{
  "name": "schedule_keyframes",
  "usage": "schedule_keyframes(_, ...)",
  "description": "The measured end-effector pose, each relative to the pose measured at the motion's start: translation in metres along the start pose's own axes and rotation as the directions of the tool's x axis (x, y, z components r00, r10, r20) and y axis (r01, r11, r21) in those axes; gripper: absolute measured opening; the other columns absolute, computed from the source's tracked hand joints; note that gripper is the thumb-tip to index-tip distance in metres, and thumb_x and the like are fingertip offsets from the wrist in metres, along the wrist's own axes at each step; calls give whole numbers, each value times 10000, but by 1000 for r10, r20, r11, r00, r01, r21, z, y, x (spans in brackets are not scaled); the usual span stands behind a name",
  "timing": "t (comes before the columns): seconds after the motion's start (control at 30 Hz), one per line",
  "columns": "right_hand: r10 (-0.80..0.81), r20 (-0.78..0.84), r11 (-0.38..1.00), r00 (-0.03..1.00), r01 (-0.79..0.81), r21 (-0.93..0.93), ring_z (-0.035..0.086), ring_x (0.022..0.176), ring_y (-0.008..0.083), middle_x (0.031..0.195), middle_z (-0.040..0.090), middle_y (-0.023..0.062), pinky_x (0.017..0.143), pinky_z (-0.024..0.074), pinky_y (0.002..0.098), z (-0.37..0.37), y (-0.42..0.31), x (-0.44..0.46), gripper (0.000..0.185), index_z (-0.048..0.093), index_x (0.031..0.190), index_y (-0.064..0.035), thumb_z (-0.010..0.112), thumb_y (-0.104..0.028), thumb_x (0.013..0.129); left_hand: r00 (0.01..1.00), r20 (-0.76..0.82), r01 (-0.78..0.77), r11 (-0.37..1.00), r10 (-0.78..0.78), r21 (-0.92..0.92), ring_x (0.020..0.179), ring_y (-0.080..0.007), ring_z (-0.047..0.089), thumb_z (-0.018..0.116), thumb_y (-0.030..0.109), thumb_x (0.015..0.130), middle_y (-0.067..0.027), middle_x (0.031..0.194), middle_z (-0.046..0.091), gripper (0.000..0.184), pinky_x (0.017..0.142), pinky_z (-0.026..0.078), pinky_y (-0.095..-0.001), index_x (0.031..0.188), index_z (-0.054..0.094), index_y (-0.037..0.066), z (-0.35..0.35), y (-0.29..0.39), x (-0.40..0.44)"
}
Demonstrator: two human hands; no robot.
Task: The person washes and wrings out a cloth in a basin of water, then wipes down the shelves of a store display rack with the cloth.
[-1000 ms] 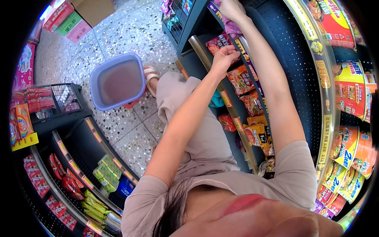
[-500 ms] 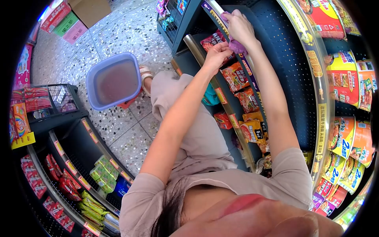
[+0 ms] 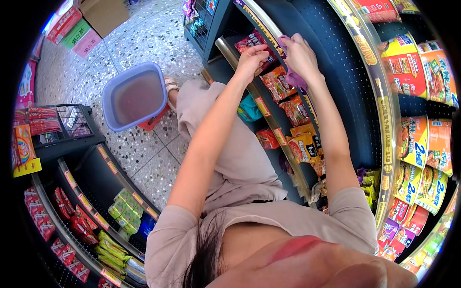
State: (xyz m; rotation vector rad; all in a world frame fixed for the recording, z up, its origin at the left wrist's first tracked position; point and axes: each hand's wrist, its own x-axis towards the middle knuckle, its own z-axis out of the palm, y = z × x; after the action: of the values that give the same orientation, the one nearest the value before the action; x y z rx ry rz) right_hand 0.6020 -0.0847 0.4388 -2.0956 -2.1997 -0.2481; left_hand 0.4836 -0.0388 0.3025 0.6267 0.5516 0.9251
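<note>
My right hand (image 3: 302, 58) is closed on a crumpled purple cloth (image 3: 295, 79), pressed against the front rail (image 3: 261, 25) of a dark perforated shelf (image 3: 331, 62). Part of the cloth hangs below the fingers, over the rail's edge. My left hand (image 3: 252, 63) hovers to the left of the cloth, apart from it, with loosely bent fingers and nothing in them. Beneath it lies a dark red snack packet (image 3: 254, 42) on the lower shelf. More orange and red packets (image 3: 277, 82) line that shelf.
A blue-purple basin (image 3: 134, 96) of murky water stands to the left, on something red, near my foot. Instant noodle cups (image 3: 413, 139) fill the shelf at right. Another rack (image 3: 81, 192) with snack packs is at lower left. Boxes (image 3: 79, 29) are stacked behind.
My left hand has drawn back from the cloth and its fingers have loosened. My right hand, still holding the cloth, has shifted slightly along the rail toward me. The view has moved slightly.
</note>
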Motion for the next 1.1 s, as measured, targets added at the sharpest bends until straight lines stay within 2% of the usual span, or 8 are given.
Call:
schedule_keyframes(0.33, 54, 7, 996, 998, -55, 70, 582, 921, 347, 954, 570, 142, 828, 480, 415, -18, 7, -62, 279, 659, 1074, -76, 530, -50, 828, 999, 28, 36, 998, -37, 50, 704, -61, 531, 645, 126, 845, 16, 850, 619, 251, 618, 422, -188, 1089, 632, 71, 5, -5, -31)
schedule_keyframes(0.47, 119, 50, 890, 992, -128, 437, 606, 920, 280, 961, 617, 110, 829, 480, 357, -27, 15, -89, 250, 641, 1080, -51, 513, -48, 865, 990, 134, 26, 996, -38, 87, 788, -62, 570, 618, 171, 892, 5, 958, 641, 241, 744, 457, -213, 1115, 622, 79, 11, -5, -52)
schedule_keyframes(0.57, 274, 240, 316, 931, -322, 892, 607, 937, 190, 1002, 638, 66, 838, 465, 302, -35, -1, -113, 242, 610, 1108, -25, 469, -45, 912, 959, 282, 7, 998, -25, 64, 876, -86, 593, 592, 226, 915, -25, 1034, 642, 296, 803, 466, -237, 1167, 596, 70, 17, -7, -64)
schedule_keyframes(0.7, 221, 315, -278, 923, -250, 928, 569, 1036, 155, 1111, 597, 62, 922, 441, 307, -25, -14, -137, 317, 503, 1245, -30, 461, -57, 932, 866, 497, 65, 998, -58, 3, 998, -123, 592, 582, 281, 920, -58, 1126, 619, 398, 868, 468, -276, 1243, 546, 51, 20, -3, -74)
schedule_keyframes(0.73, 190, 339, -321, 922, -268, 909, 551, 1072, 164, 1160, 571, 67, 945, 436, 328, -22, -17, -140, 329, 478, 1266, -36, 461, -74, 939, 851, 518, 99, 995, -86, 3, 989, -108, 583, 595, 281, 912, -40, 1109, 620, 396, 859, 468, -270, 1238, 557, 61, 21, -3, -76)
schedule_keyframes(0.83, 161, 344, -380, 925, -263, 887, 548, 1076, 162, 1172, 564, 65, 949, 431, 330, -9, -26, -143, 326, 484, 1263, -37, 464, -82, 941, 822, 554, 188, 981, -137, -37, 986, -106, 575, 610, 250, 904, -35, 1110, 612, 402, 865, 472, -283, 1249, 543, 55, 24, -4, -86)
schedule_keyframes(1.0, 340, 267, -29, 902, -273, 961, 565, 920, 93, 1038, 606, 20, 796, 460, 246, 2, -25, -144, 261, 548, 1185, -42, 506, -103, 934, 790, 582, 238, 971, -195, 2, 948, -95, 581, 626, 210, 894, -22, 1085, 613, 363, 854, 475, -259, 1210, 556, 45, 25, 1, -90)
schedule_keyframes(1.1, 403, 177, 196, 898, -274, 942, 565, 860, 76, 963, 624, 11, 758, 456, 229, 1, -20, -147, 226, 576, 1132, -29, 536, -98, 921, 797, 568, 147, 978, -207, 149, 930, -103, 596, 618, 182, 889, -6, 1011, 622, 261, 836, 487, -277, 1120, 566, 71, 19, 0, -86)
